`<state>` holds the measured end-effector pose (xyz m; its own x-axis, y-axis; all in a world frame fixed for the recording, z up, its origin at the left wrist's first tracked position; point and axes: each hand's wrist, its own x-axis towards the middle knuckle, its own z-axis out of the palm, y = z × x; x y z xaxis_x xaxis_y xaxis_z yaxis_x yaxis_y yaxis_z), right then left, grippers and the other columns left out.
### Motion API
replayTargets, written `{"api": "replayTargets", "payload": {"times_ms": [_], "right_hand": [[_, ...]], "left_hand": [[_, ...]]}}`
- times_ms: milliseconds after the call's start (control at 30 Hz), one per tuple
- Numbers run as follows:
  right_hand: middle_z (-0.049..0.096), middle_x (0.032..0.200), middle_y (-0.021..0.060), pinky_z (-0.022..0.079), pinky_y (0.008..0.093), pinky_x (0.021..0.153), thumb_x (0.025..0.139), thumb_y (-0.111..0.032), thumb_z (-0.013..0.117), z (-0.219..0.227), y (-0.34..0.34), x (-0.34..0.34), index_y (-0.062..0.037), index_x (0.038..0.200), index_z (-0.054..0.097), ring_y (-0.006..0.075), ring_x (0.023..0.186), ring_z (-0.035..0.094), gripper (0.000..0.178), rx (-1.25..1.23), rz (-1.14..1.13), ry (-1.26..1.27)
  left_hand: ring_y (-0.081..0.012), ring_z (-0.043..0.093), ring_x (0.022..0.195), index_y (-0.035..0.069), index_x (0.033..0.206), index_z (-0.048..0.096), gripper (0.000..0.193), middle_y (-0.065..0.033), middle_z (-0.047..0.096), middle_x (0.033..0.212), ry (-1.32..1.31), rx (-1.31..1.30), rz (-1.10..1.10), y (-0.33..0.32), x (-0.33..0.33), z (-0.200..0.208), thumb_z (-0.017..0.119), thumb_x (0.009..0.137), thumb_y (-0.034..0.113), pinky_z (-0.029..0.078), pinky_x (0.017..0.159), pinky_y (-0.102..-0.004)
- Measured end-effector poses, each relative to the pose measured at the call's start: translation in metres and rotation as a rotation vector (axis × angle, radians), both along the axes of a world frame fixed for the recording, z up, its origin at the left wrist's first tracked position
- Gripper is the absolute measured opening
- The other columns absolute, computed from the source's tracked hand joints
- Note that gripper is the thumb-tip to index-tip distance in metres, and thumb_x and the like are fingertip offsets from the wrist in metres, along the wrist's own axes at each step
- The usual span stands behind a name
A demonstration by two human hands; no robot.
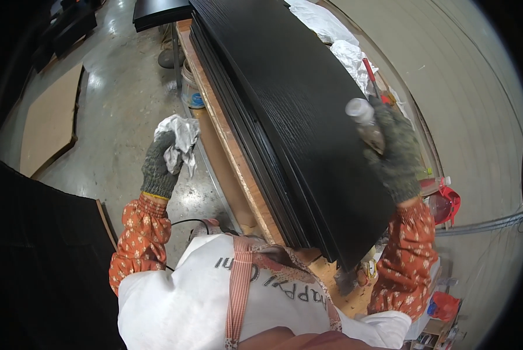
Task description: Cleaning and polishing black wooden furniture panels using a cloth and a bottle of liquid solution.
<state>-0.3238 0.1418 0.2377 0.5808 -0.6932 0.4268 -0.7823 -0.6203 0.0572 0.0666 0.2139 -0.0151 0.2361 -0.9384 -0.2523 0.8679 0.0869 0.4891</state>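
Note:
My left hand (pixel 159 166), in a grey knit glove, is closed on a crumpled white cloth (pixel 181 140) and hangs over the floor left of the workbench. In my gloved right hand (pixel 397 149) is a small clear bottle (pixel 362 114) with a whitish top, tilted over the right side of a black panel. That panel (pixel 296 99), long and wood-grained, lies uppermost on a stack of similar black panels (pixel 255 151). The right glove is slightly blurred, and its fingers partly cover the bottle.
The stack rests on a wooden workbench (pixel 247 186). Beyond its right side lie white plastic sheeting (pixel 325 22) and a red-handled tool (pixel 369 71). A bucket (pixel 190 87) stands on the floor at the bench's left. A brown board (pixel 51 122) is farther left; a red-and-clear container (pixel 442 204) sits at right.

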Motion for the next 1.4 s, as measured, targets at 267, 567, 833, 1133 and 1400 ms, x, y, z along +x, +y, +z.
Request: {"api": "replayTargets", "payload": {"times_ms": [267, 567, 833, 1133, 1400], "right_hand": [[0.058, 0.106, 0.0157, 0.045, 0.0454, 0.088, 0.073, -0.014, 0.071, -0.039, -0.076, 0.057, -0.029, 0.134, 0.045, 0.0337, 0.102, 0.056, 0.068, 0.076, 0.039, 0.336], [0.058, 0.105, 0.0142, 0.047, 0.0423, 0.086, 0.079, -0.01, 0.064, -0.064, -0.079, 0.104, -0.0275, 0.131, 0.049, 0.0296, 0.099, 0.057, 0.057, 0.029, -0.011, 0.557], [0.059, 0.102, 0.0128, 0.048, 0.0422, 0.085, 0.074, -0.015, 0.069, -0.045, -0.062, 0.106, -0.0274, 0.13, 0.05, 0.0289, 0.099, 0.058, 0.06, 0.168, -0.069, 0.544], [0.059, 0.114, 0.0086, 0.052, 0.0347, 0.087, 0.069, -0.004, 0.075, -0.05, -0.082, 0.048, -0.0202, 0.135, 0.043, 0.0207, 0.1, 0.06, 0.075, 0.346, -0.05, -0.266], [0.055, 0.116, 0.0117, 0.051, 0.0306, 0.086, 0.071, -0.008, 0.079, -0.079, -0.082, -0.025, -0.0025, 0.139, 0.028, 0.0188, 0.102, 0.058, 0.085, 0.24, -0.086, -0.909]], "left_hand": [[-0.0249, 0.061, 0.098, 0.004, 0.118, 0.052, 0.03, -0.0119, 0.061, 0.107, -0.028, -0.141, 0.151, 0.044, 0.065, -0.038, 0.054, 0.09, 0.015, 0.052, 0.082, -0.0384], [-0.029, 0.061, 0.099, 0.0, 0.118, 0.051, 0.034, -0.0139, 0.061, 0.111, -0.079, -0.044, 0.353, 0.083, 0.08, -0.031, 0.056, 0.089, 0.016, 0.053, 0.079, -0.0426], [-0.0258, 0.061, 0.1, -0.001, 0.118, 0.051, 0.032, -0.0147, 0.061, 0.109, -0.079, -0.168, 0.168, 0.057, 0.079, -0.02, 0.056, 0.09, 0.014, 0.053, 0.084, -0.036], [-0.0133, 0.054, 0.097, 0.001, 0.121, 0.054, 0.044, -0.0066, 0.057, 0.11, -0.886, 0.068, 0.078, -0.043, -0.015, 0.11, 0.064, 0.081, 0.017, 0.045, 0.086, -0.0291], [-0.0295, 0.051, 0.118, 0.008, 0.122, 0.055, 0.054, -0.0142, 0.054, 0.126, -2.038, -0.902, 0.181, -0.126, -0.091, 0.149, 0.067, 0.07, 0.004, 0.044, 0.098, -0.0402]]}}
